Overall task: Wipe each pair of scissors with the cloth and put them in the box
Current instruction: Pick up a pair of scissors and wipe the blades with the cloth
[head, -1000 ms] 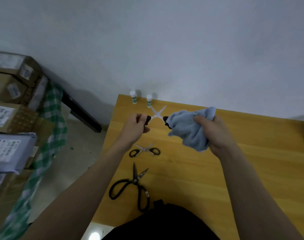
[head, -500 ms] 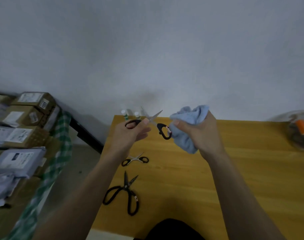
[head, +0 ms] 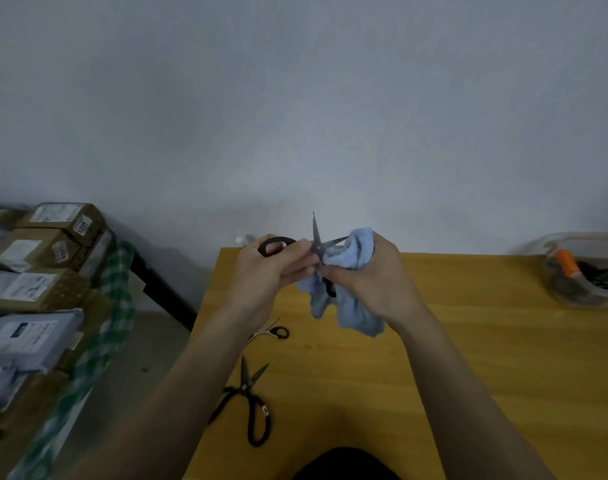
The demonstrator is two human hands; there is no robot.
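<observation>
**Open scissors held up to the cloth**

Pale grey wall rises behind a yellow wooden surface (head: pixel 468 341). Left of the grips sit stacked cardboard parcels (head: pixel 46 244). The left hand (head: pixel 264 271) has its grip curled round one black loop of the black-handled steel scissors (head: pixel 318 247), blades spread. Just right, the right hand (head: pixel 371 275) pinches the light blue cloth (head: pixel 347 306) against them. Below the grips lie small silver scissors (head: pixel 273 331) and large black scissors (head: pixel 250 403). Far right stands a clear plastic box (head: pixel 586 268). Wiping seems underway; next, likely carry this pair right to the box.
</observation>
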